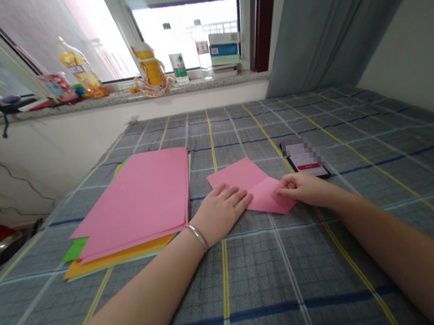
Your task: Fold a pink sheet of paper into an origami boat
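Note:
A small pink sheet of paper (239, 174) lies on the checked cloth in front of me, its right part folded over with a crease across the middle. My left hand (221, 209), with a silver bangle at the wrist, rests flat on the paper's near left part, fingers stretched out. At the right corner my right hand (300, 188) pinches the folded part between thumb and curled fingers. Left of my hands lies a stack of large coloured paper (140, 195), pink on top with green and orange edges sticking out below.
A phone (306, 160) with a lit screen lies just beyond my right hand. Grey plaid cloth (268, 285) covers the surface. Along the windowsill (110, 99) stand a yellow drink bottle (80, 69), a yellow cup (151, 66), clear bottles (203, 50) and boxes (225, 52).

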The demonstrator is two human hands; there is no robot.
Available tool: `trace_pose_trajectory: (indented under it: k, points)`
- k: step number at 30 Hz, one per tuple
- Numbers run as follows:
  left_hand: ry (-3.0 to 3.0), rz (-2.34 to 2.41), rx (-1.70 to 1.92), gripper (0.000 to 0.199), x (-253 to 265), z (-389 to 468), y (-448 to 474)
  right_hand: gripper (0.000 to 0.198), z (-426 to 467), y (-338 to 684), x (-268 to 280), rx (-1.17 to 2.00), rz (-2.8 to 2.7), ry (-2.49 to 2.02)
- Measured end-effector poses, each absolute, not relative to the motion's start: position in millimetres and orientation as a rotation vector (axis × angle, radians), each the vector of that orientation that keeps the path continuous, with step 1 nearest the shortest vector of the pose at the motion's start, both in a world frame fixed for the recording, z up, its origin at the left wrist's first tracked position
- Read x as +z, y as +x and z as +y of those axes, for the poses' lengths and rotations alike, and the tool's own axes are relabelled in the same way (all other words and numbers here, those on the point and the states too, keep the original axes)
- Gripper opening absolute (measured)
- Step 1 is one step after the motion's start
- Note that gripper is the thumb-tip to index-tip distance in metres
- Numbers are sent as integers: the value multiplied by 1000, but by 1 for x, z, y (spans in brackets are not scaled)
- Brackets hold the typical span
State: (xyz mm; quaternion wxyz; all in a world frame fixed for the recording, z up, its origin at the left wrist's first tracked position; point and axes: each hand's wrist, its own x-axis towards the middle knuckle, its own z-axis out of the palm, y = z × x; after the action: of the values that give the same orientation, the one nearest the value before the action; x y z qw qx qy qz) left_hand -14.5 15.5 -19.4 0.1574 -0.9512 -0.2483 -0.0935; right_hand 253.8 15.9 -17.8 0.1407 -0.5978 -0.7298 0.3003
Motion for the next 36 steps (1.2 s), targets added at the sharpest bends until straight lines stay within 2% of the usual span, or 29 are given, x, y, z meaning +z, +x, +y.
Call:
trace_pose_trajectory:
  k: [3, 9, 16, 21, 23, 26, 27, 29, 32, 36]
  points:
    - [-2704, -719, -231, 39, -16, 11, -13, 32, 14, 250, -15, 1053, -1967, -1596]
    - [-2695, -1076, -192, 39, -14, 11, -12, 36, 7, 235, -11, 1359, -1632, -1356]
    - [-2698, -1266, -307, 38, -20, 16, -14, 47, 3, 226, -16, 1476, -1641, -1254]
    - [-2735, -1494, -447, 34, -20, 22, -21, 64, 5, 224, -18, 1491, -1472, -1228]
    - [-2736, -1633, -539, 36, -19, 25, -24, 56, 7, 225, -20, 1463, -1484, -1251]
    - [-2842, -1707, -858, 37, -18, 28, -26, 26, 10, 226, -24, 1349, -1639, -1369]
    - [-2880, -1722, -1016, 35, -19, 29, -26, 22, 10, 226, -26, 1306, -1677, -1396]
    - [-2916, -1811, -1339, 32, -21, 30, -23, 33, 11, 226, -29, 1231, -1690, -1415]
    - [-2940, -2064, -1776, 37, -24, 28, -16, 52, 12, 224, -31, 1144, -1638, -1464]
    - [-2967, -2217, -2344, 37, -24, 24, -8, 53, 14, 224, -28, 1122, -1564, -1535]
